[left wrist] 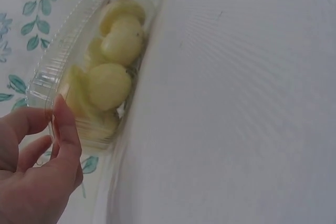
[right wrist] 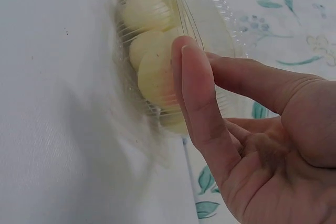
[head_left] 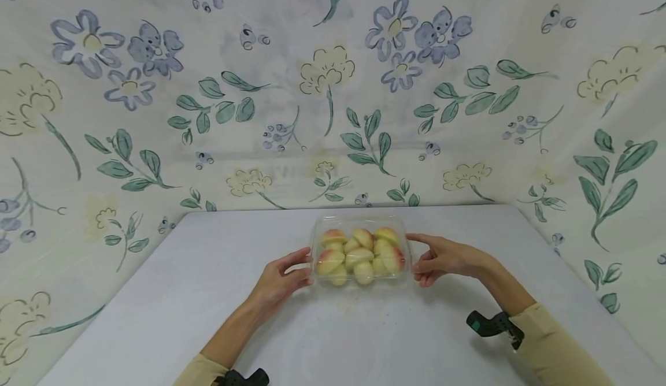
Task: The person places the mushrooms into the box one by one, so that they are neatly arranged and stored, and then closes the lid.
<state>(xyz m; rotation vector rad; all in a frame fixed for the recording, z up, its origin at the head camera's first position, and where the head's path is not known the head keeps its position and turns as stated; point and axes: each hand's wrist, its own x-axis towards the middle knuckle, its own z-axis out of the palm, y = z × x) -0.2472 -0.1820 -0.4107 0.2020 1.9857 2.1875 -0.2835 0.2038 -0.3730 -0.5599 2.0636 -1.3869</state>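
Note:
A clear plastic clamshell box sits at the far part of the white table, its ribbed side showing in both wrist views. Inside lie several pale yellow-green fruits with reddish patches, which look like peaches. At the box's left side, my left hand holds the edge; its thumb and a finger meet there in the left wrist view. On the opposite side my right hand grips the edge, index finger stretched toward the far corner. In the right wrist view, fingers partly cover the box.
The white table ends just behind the box. A cloth with printed flowers and leaves hangs behind and along the sides. Small dark specks dot the tabletop in front of the box. Black wrist devices sit on both sleeves.

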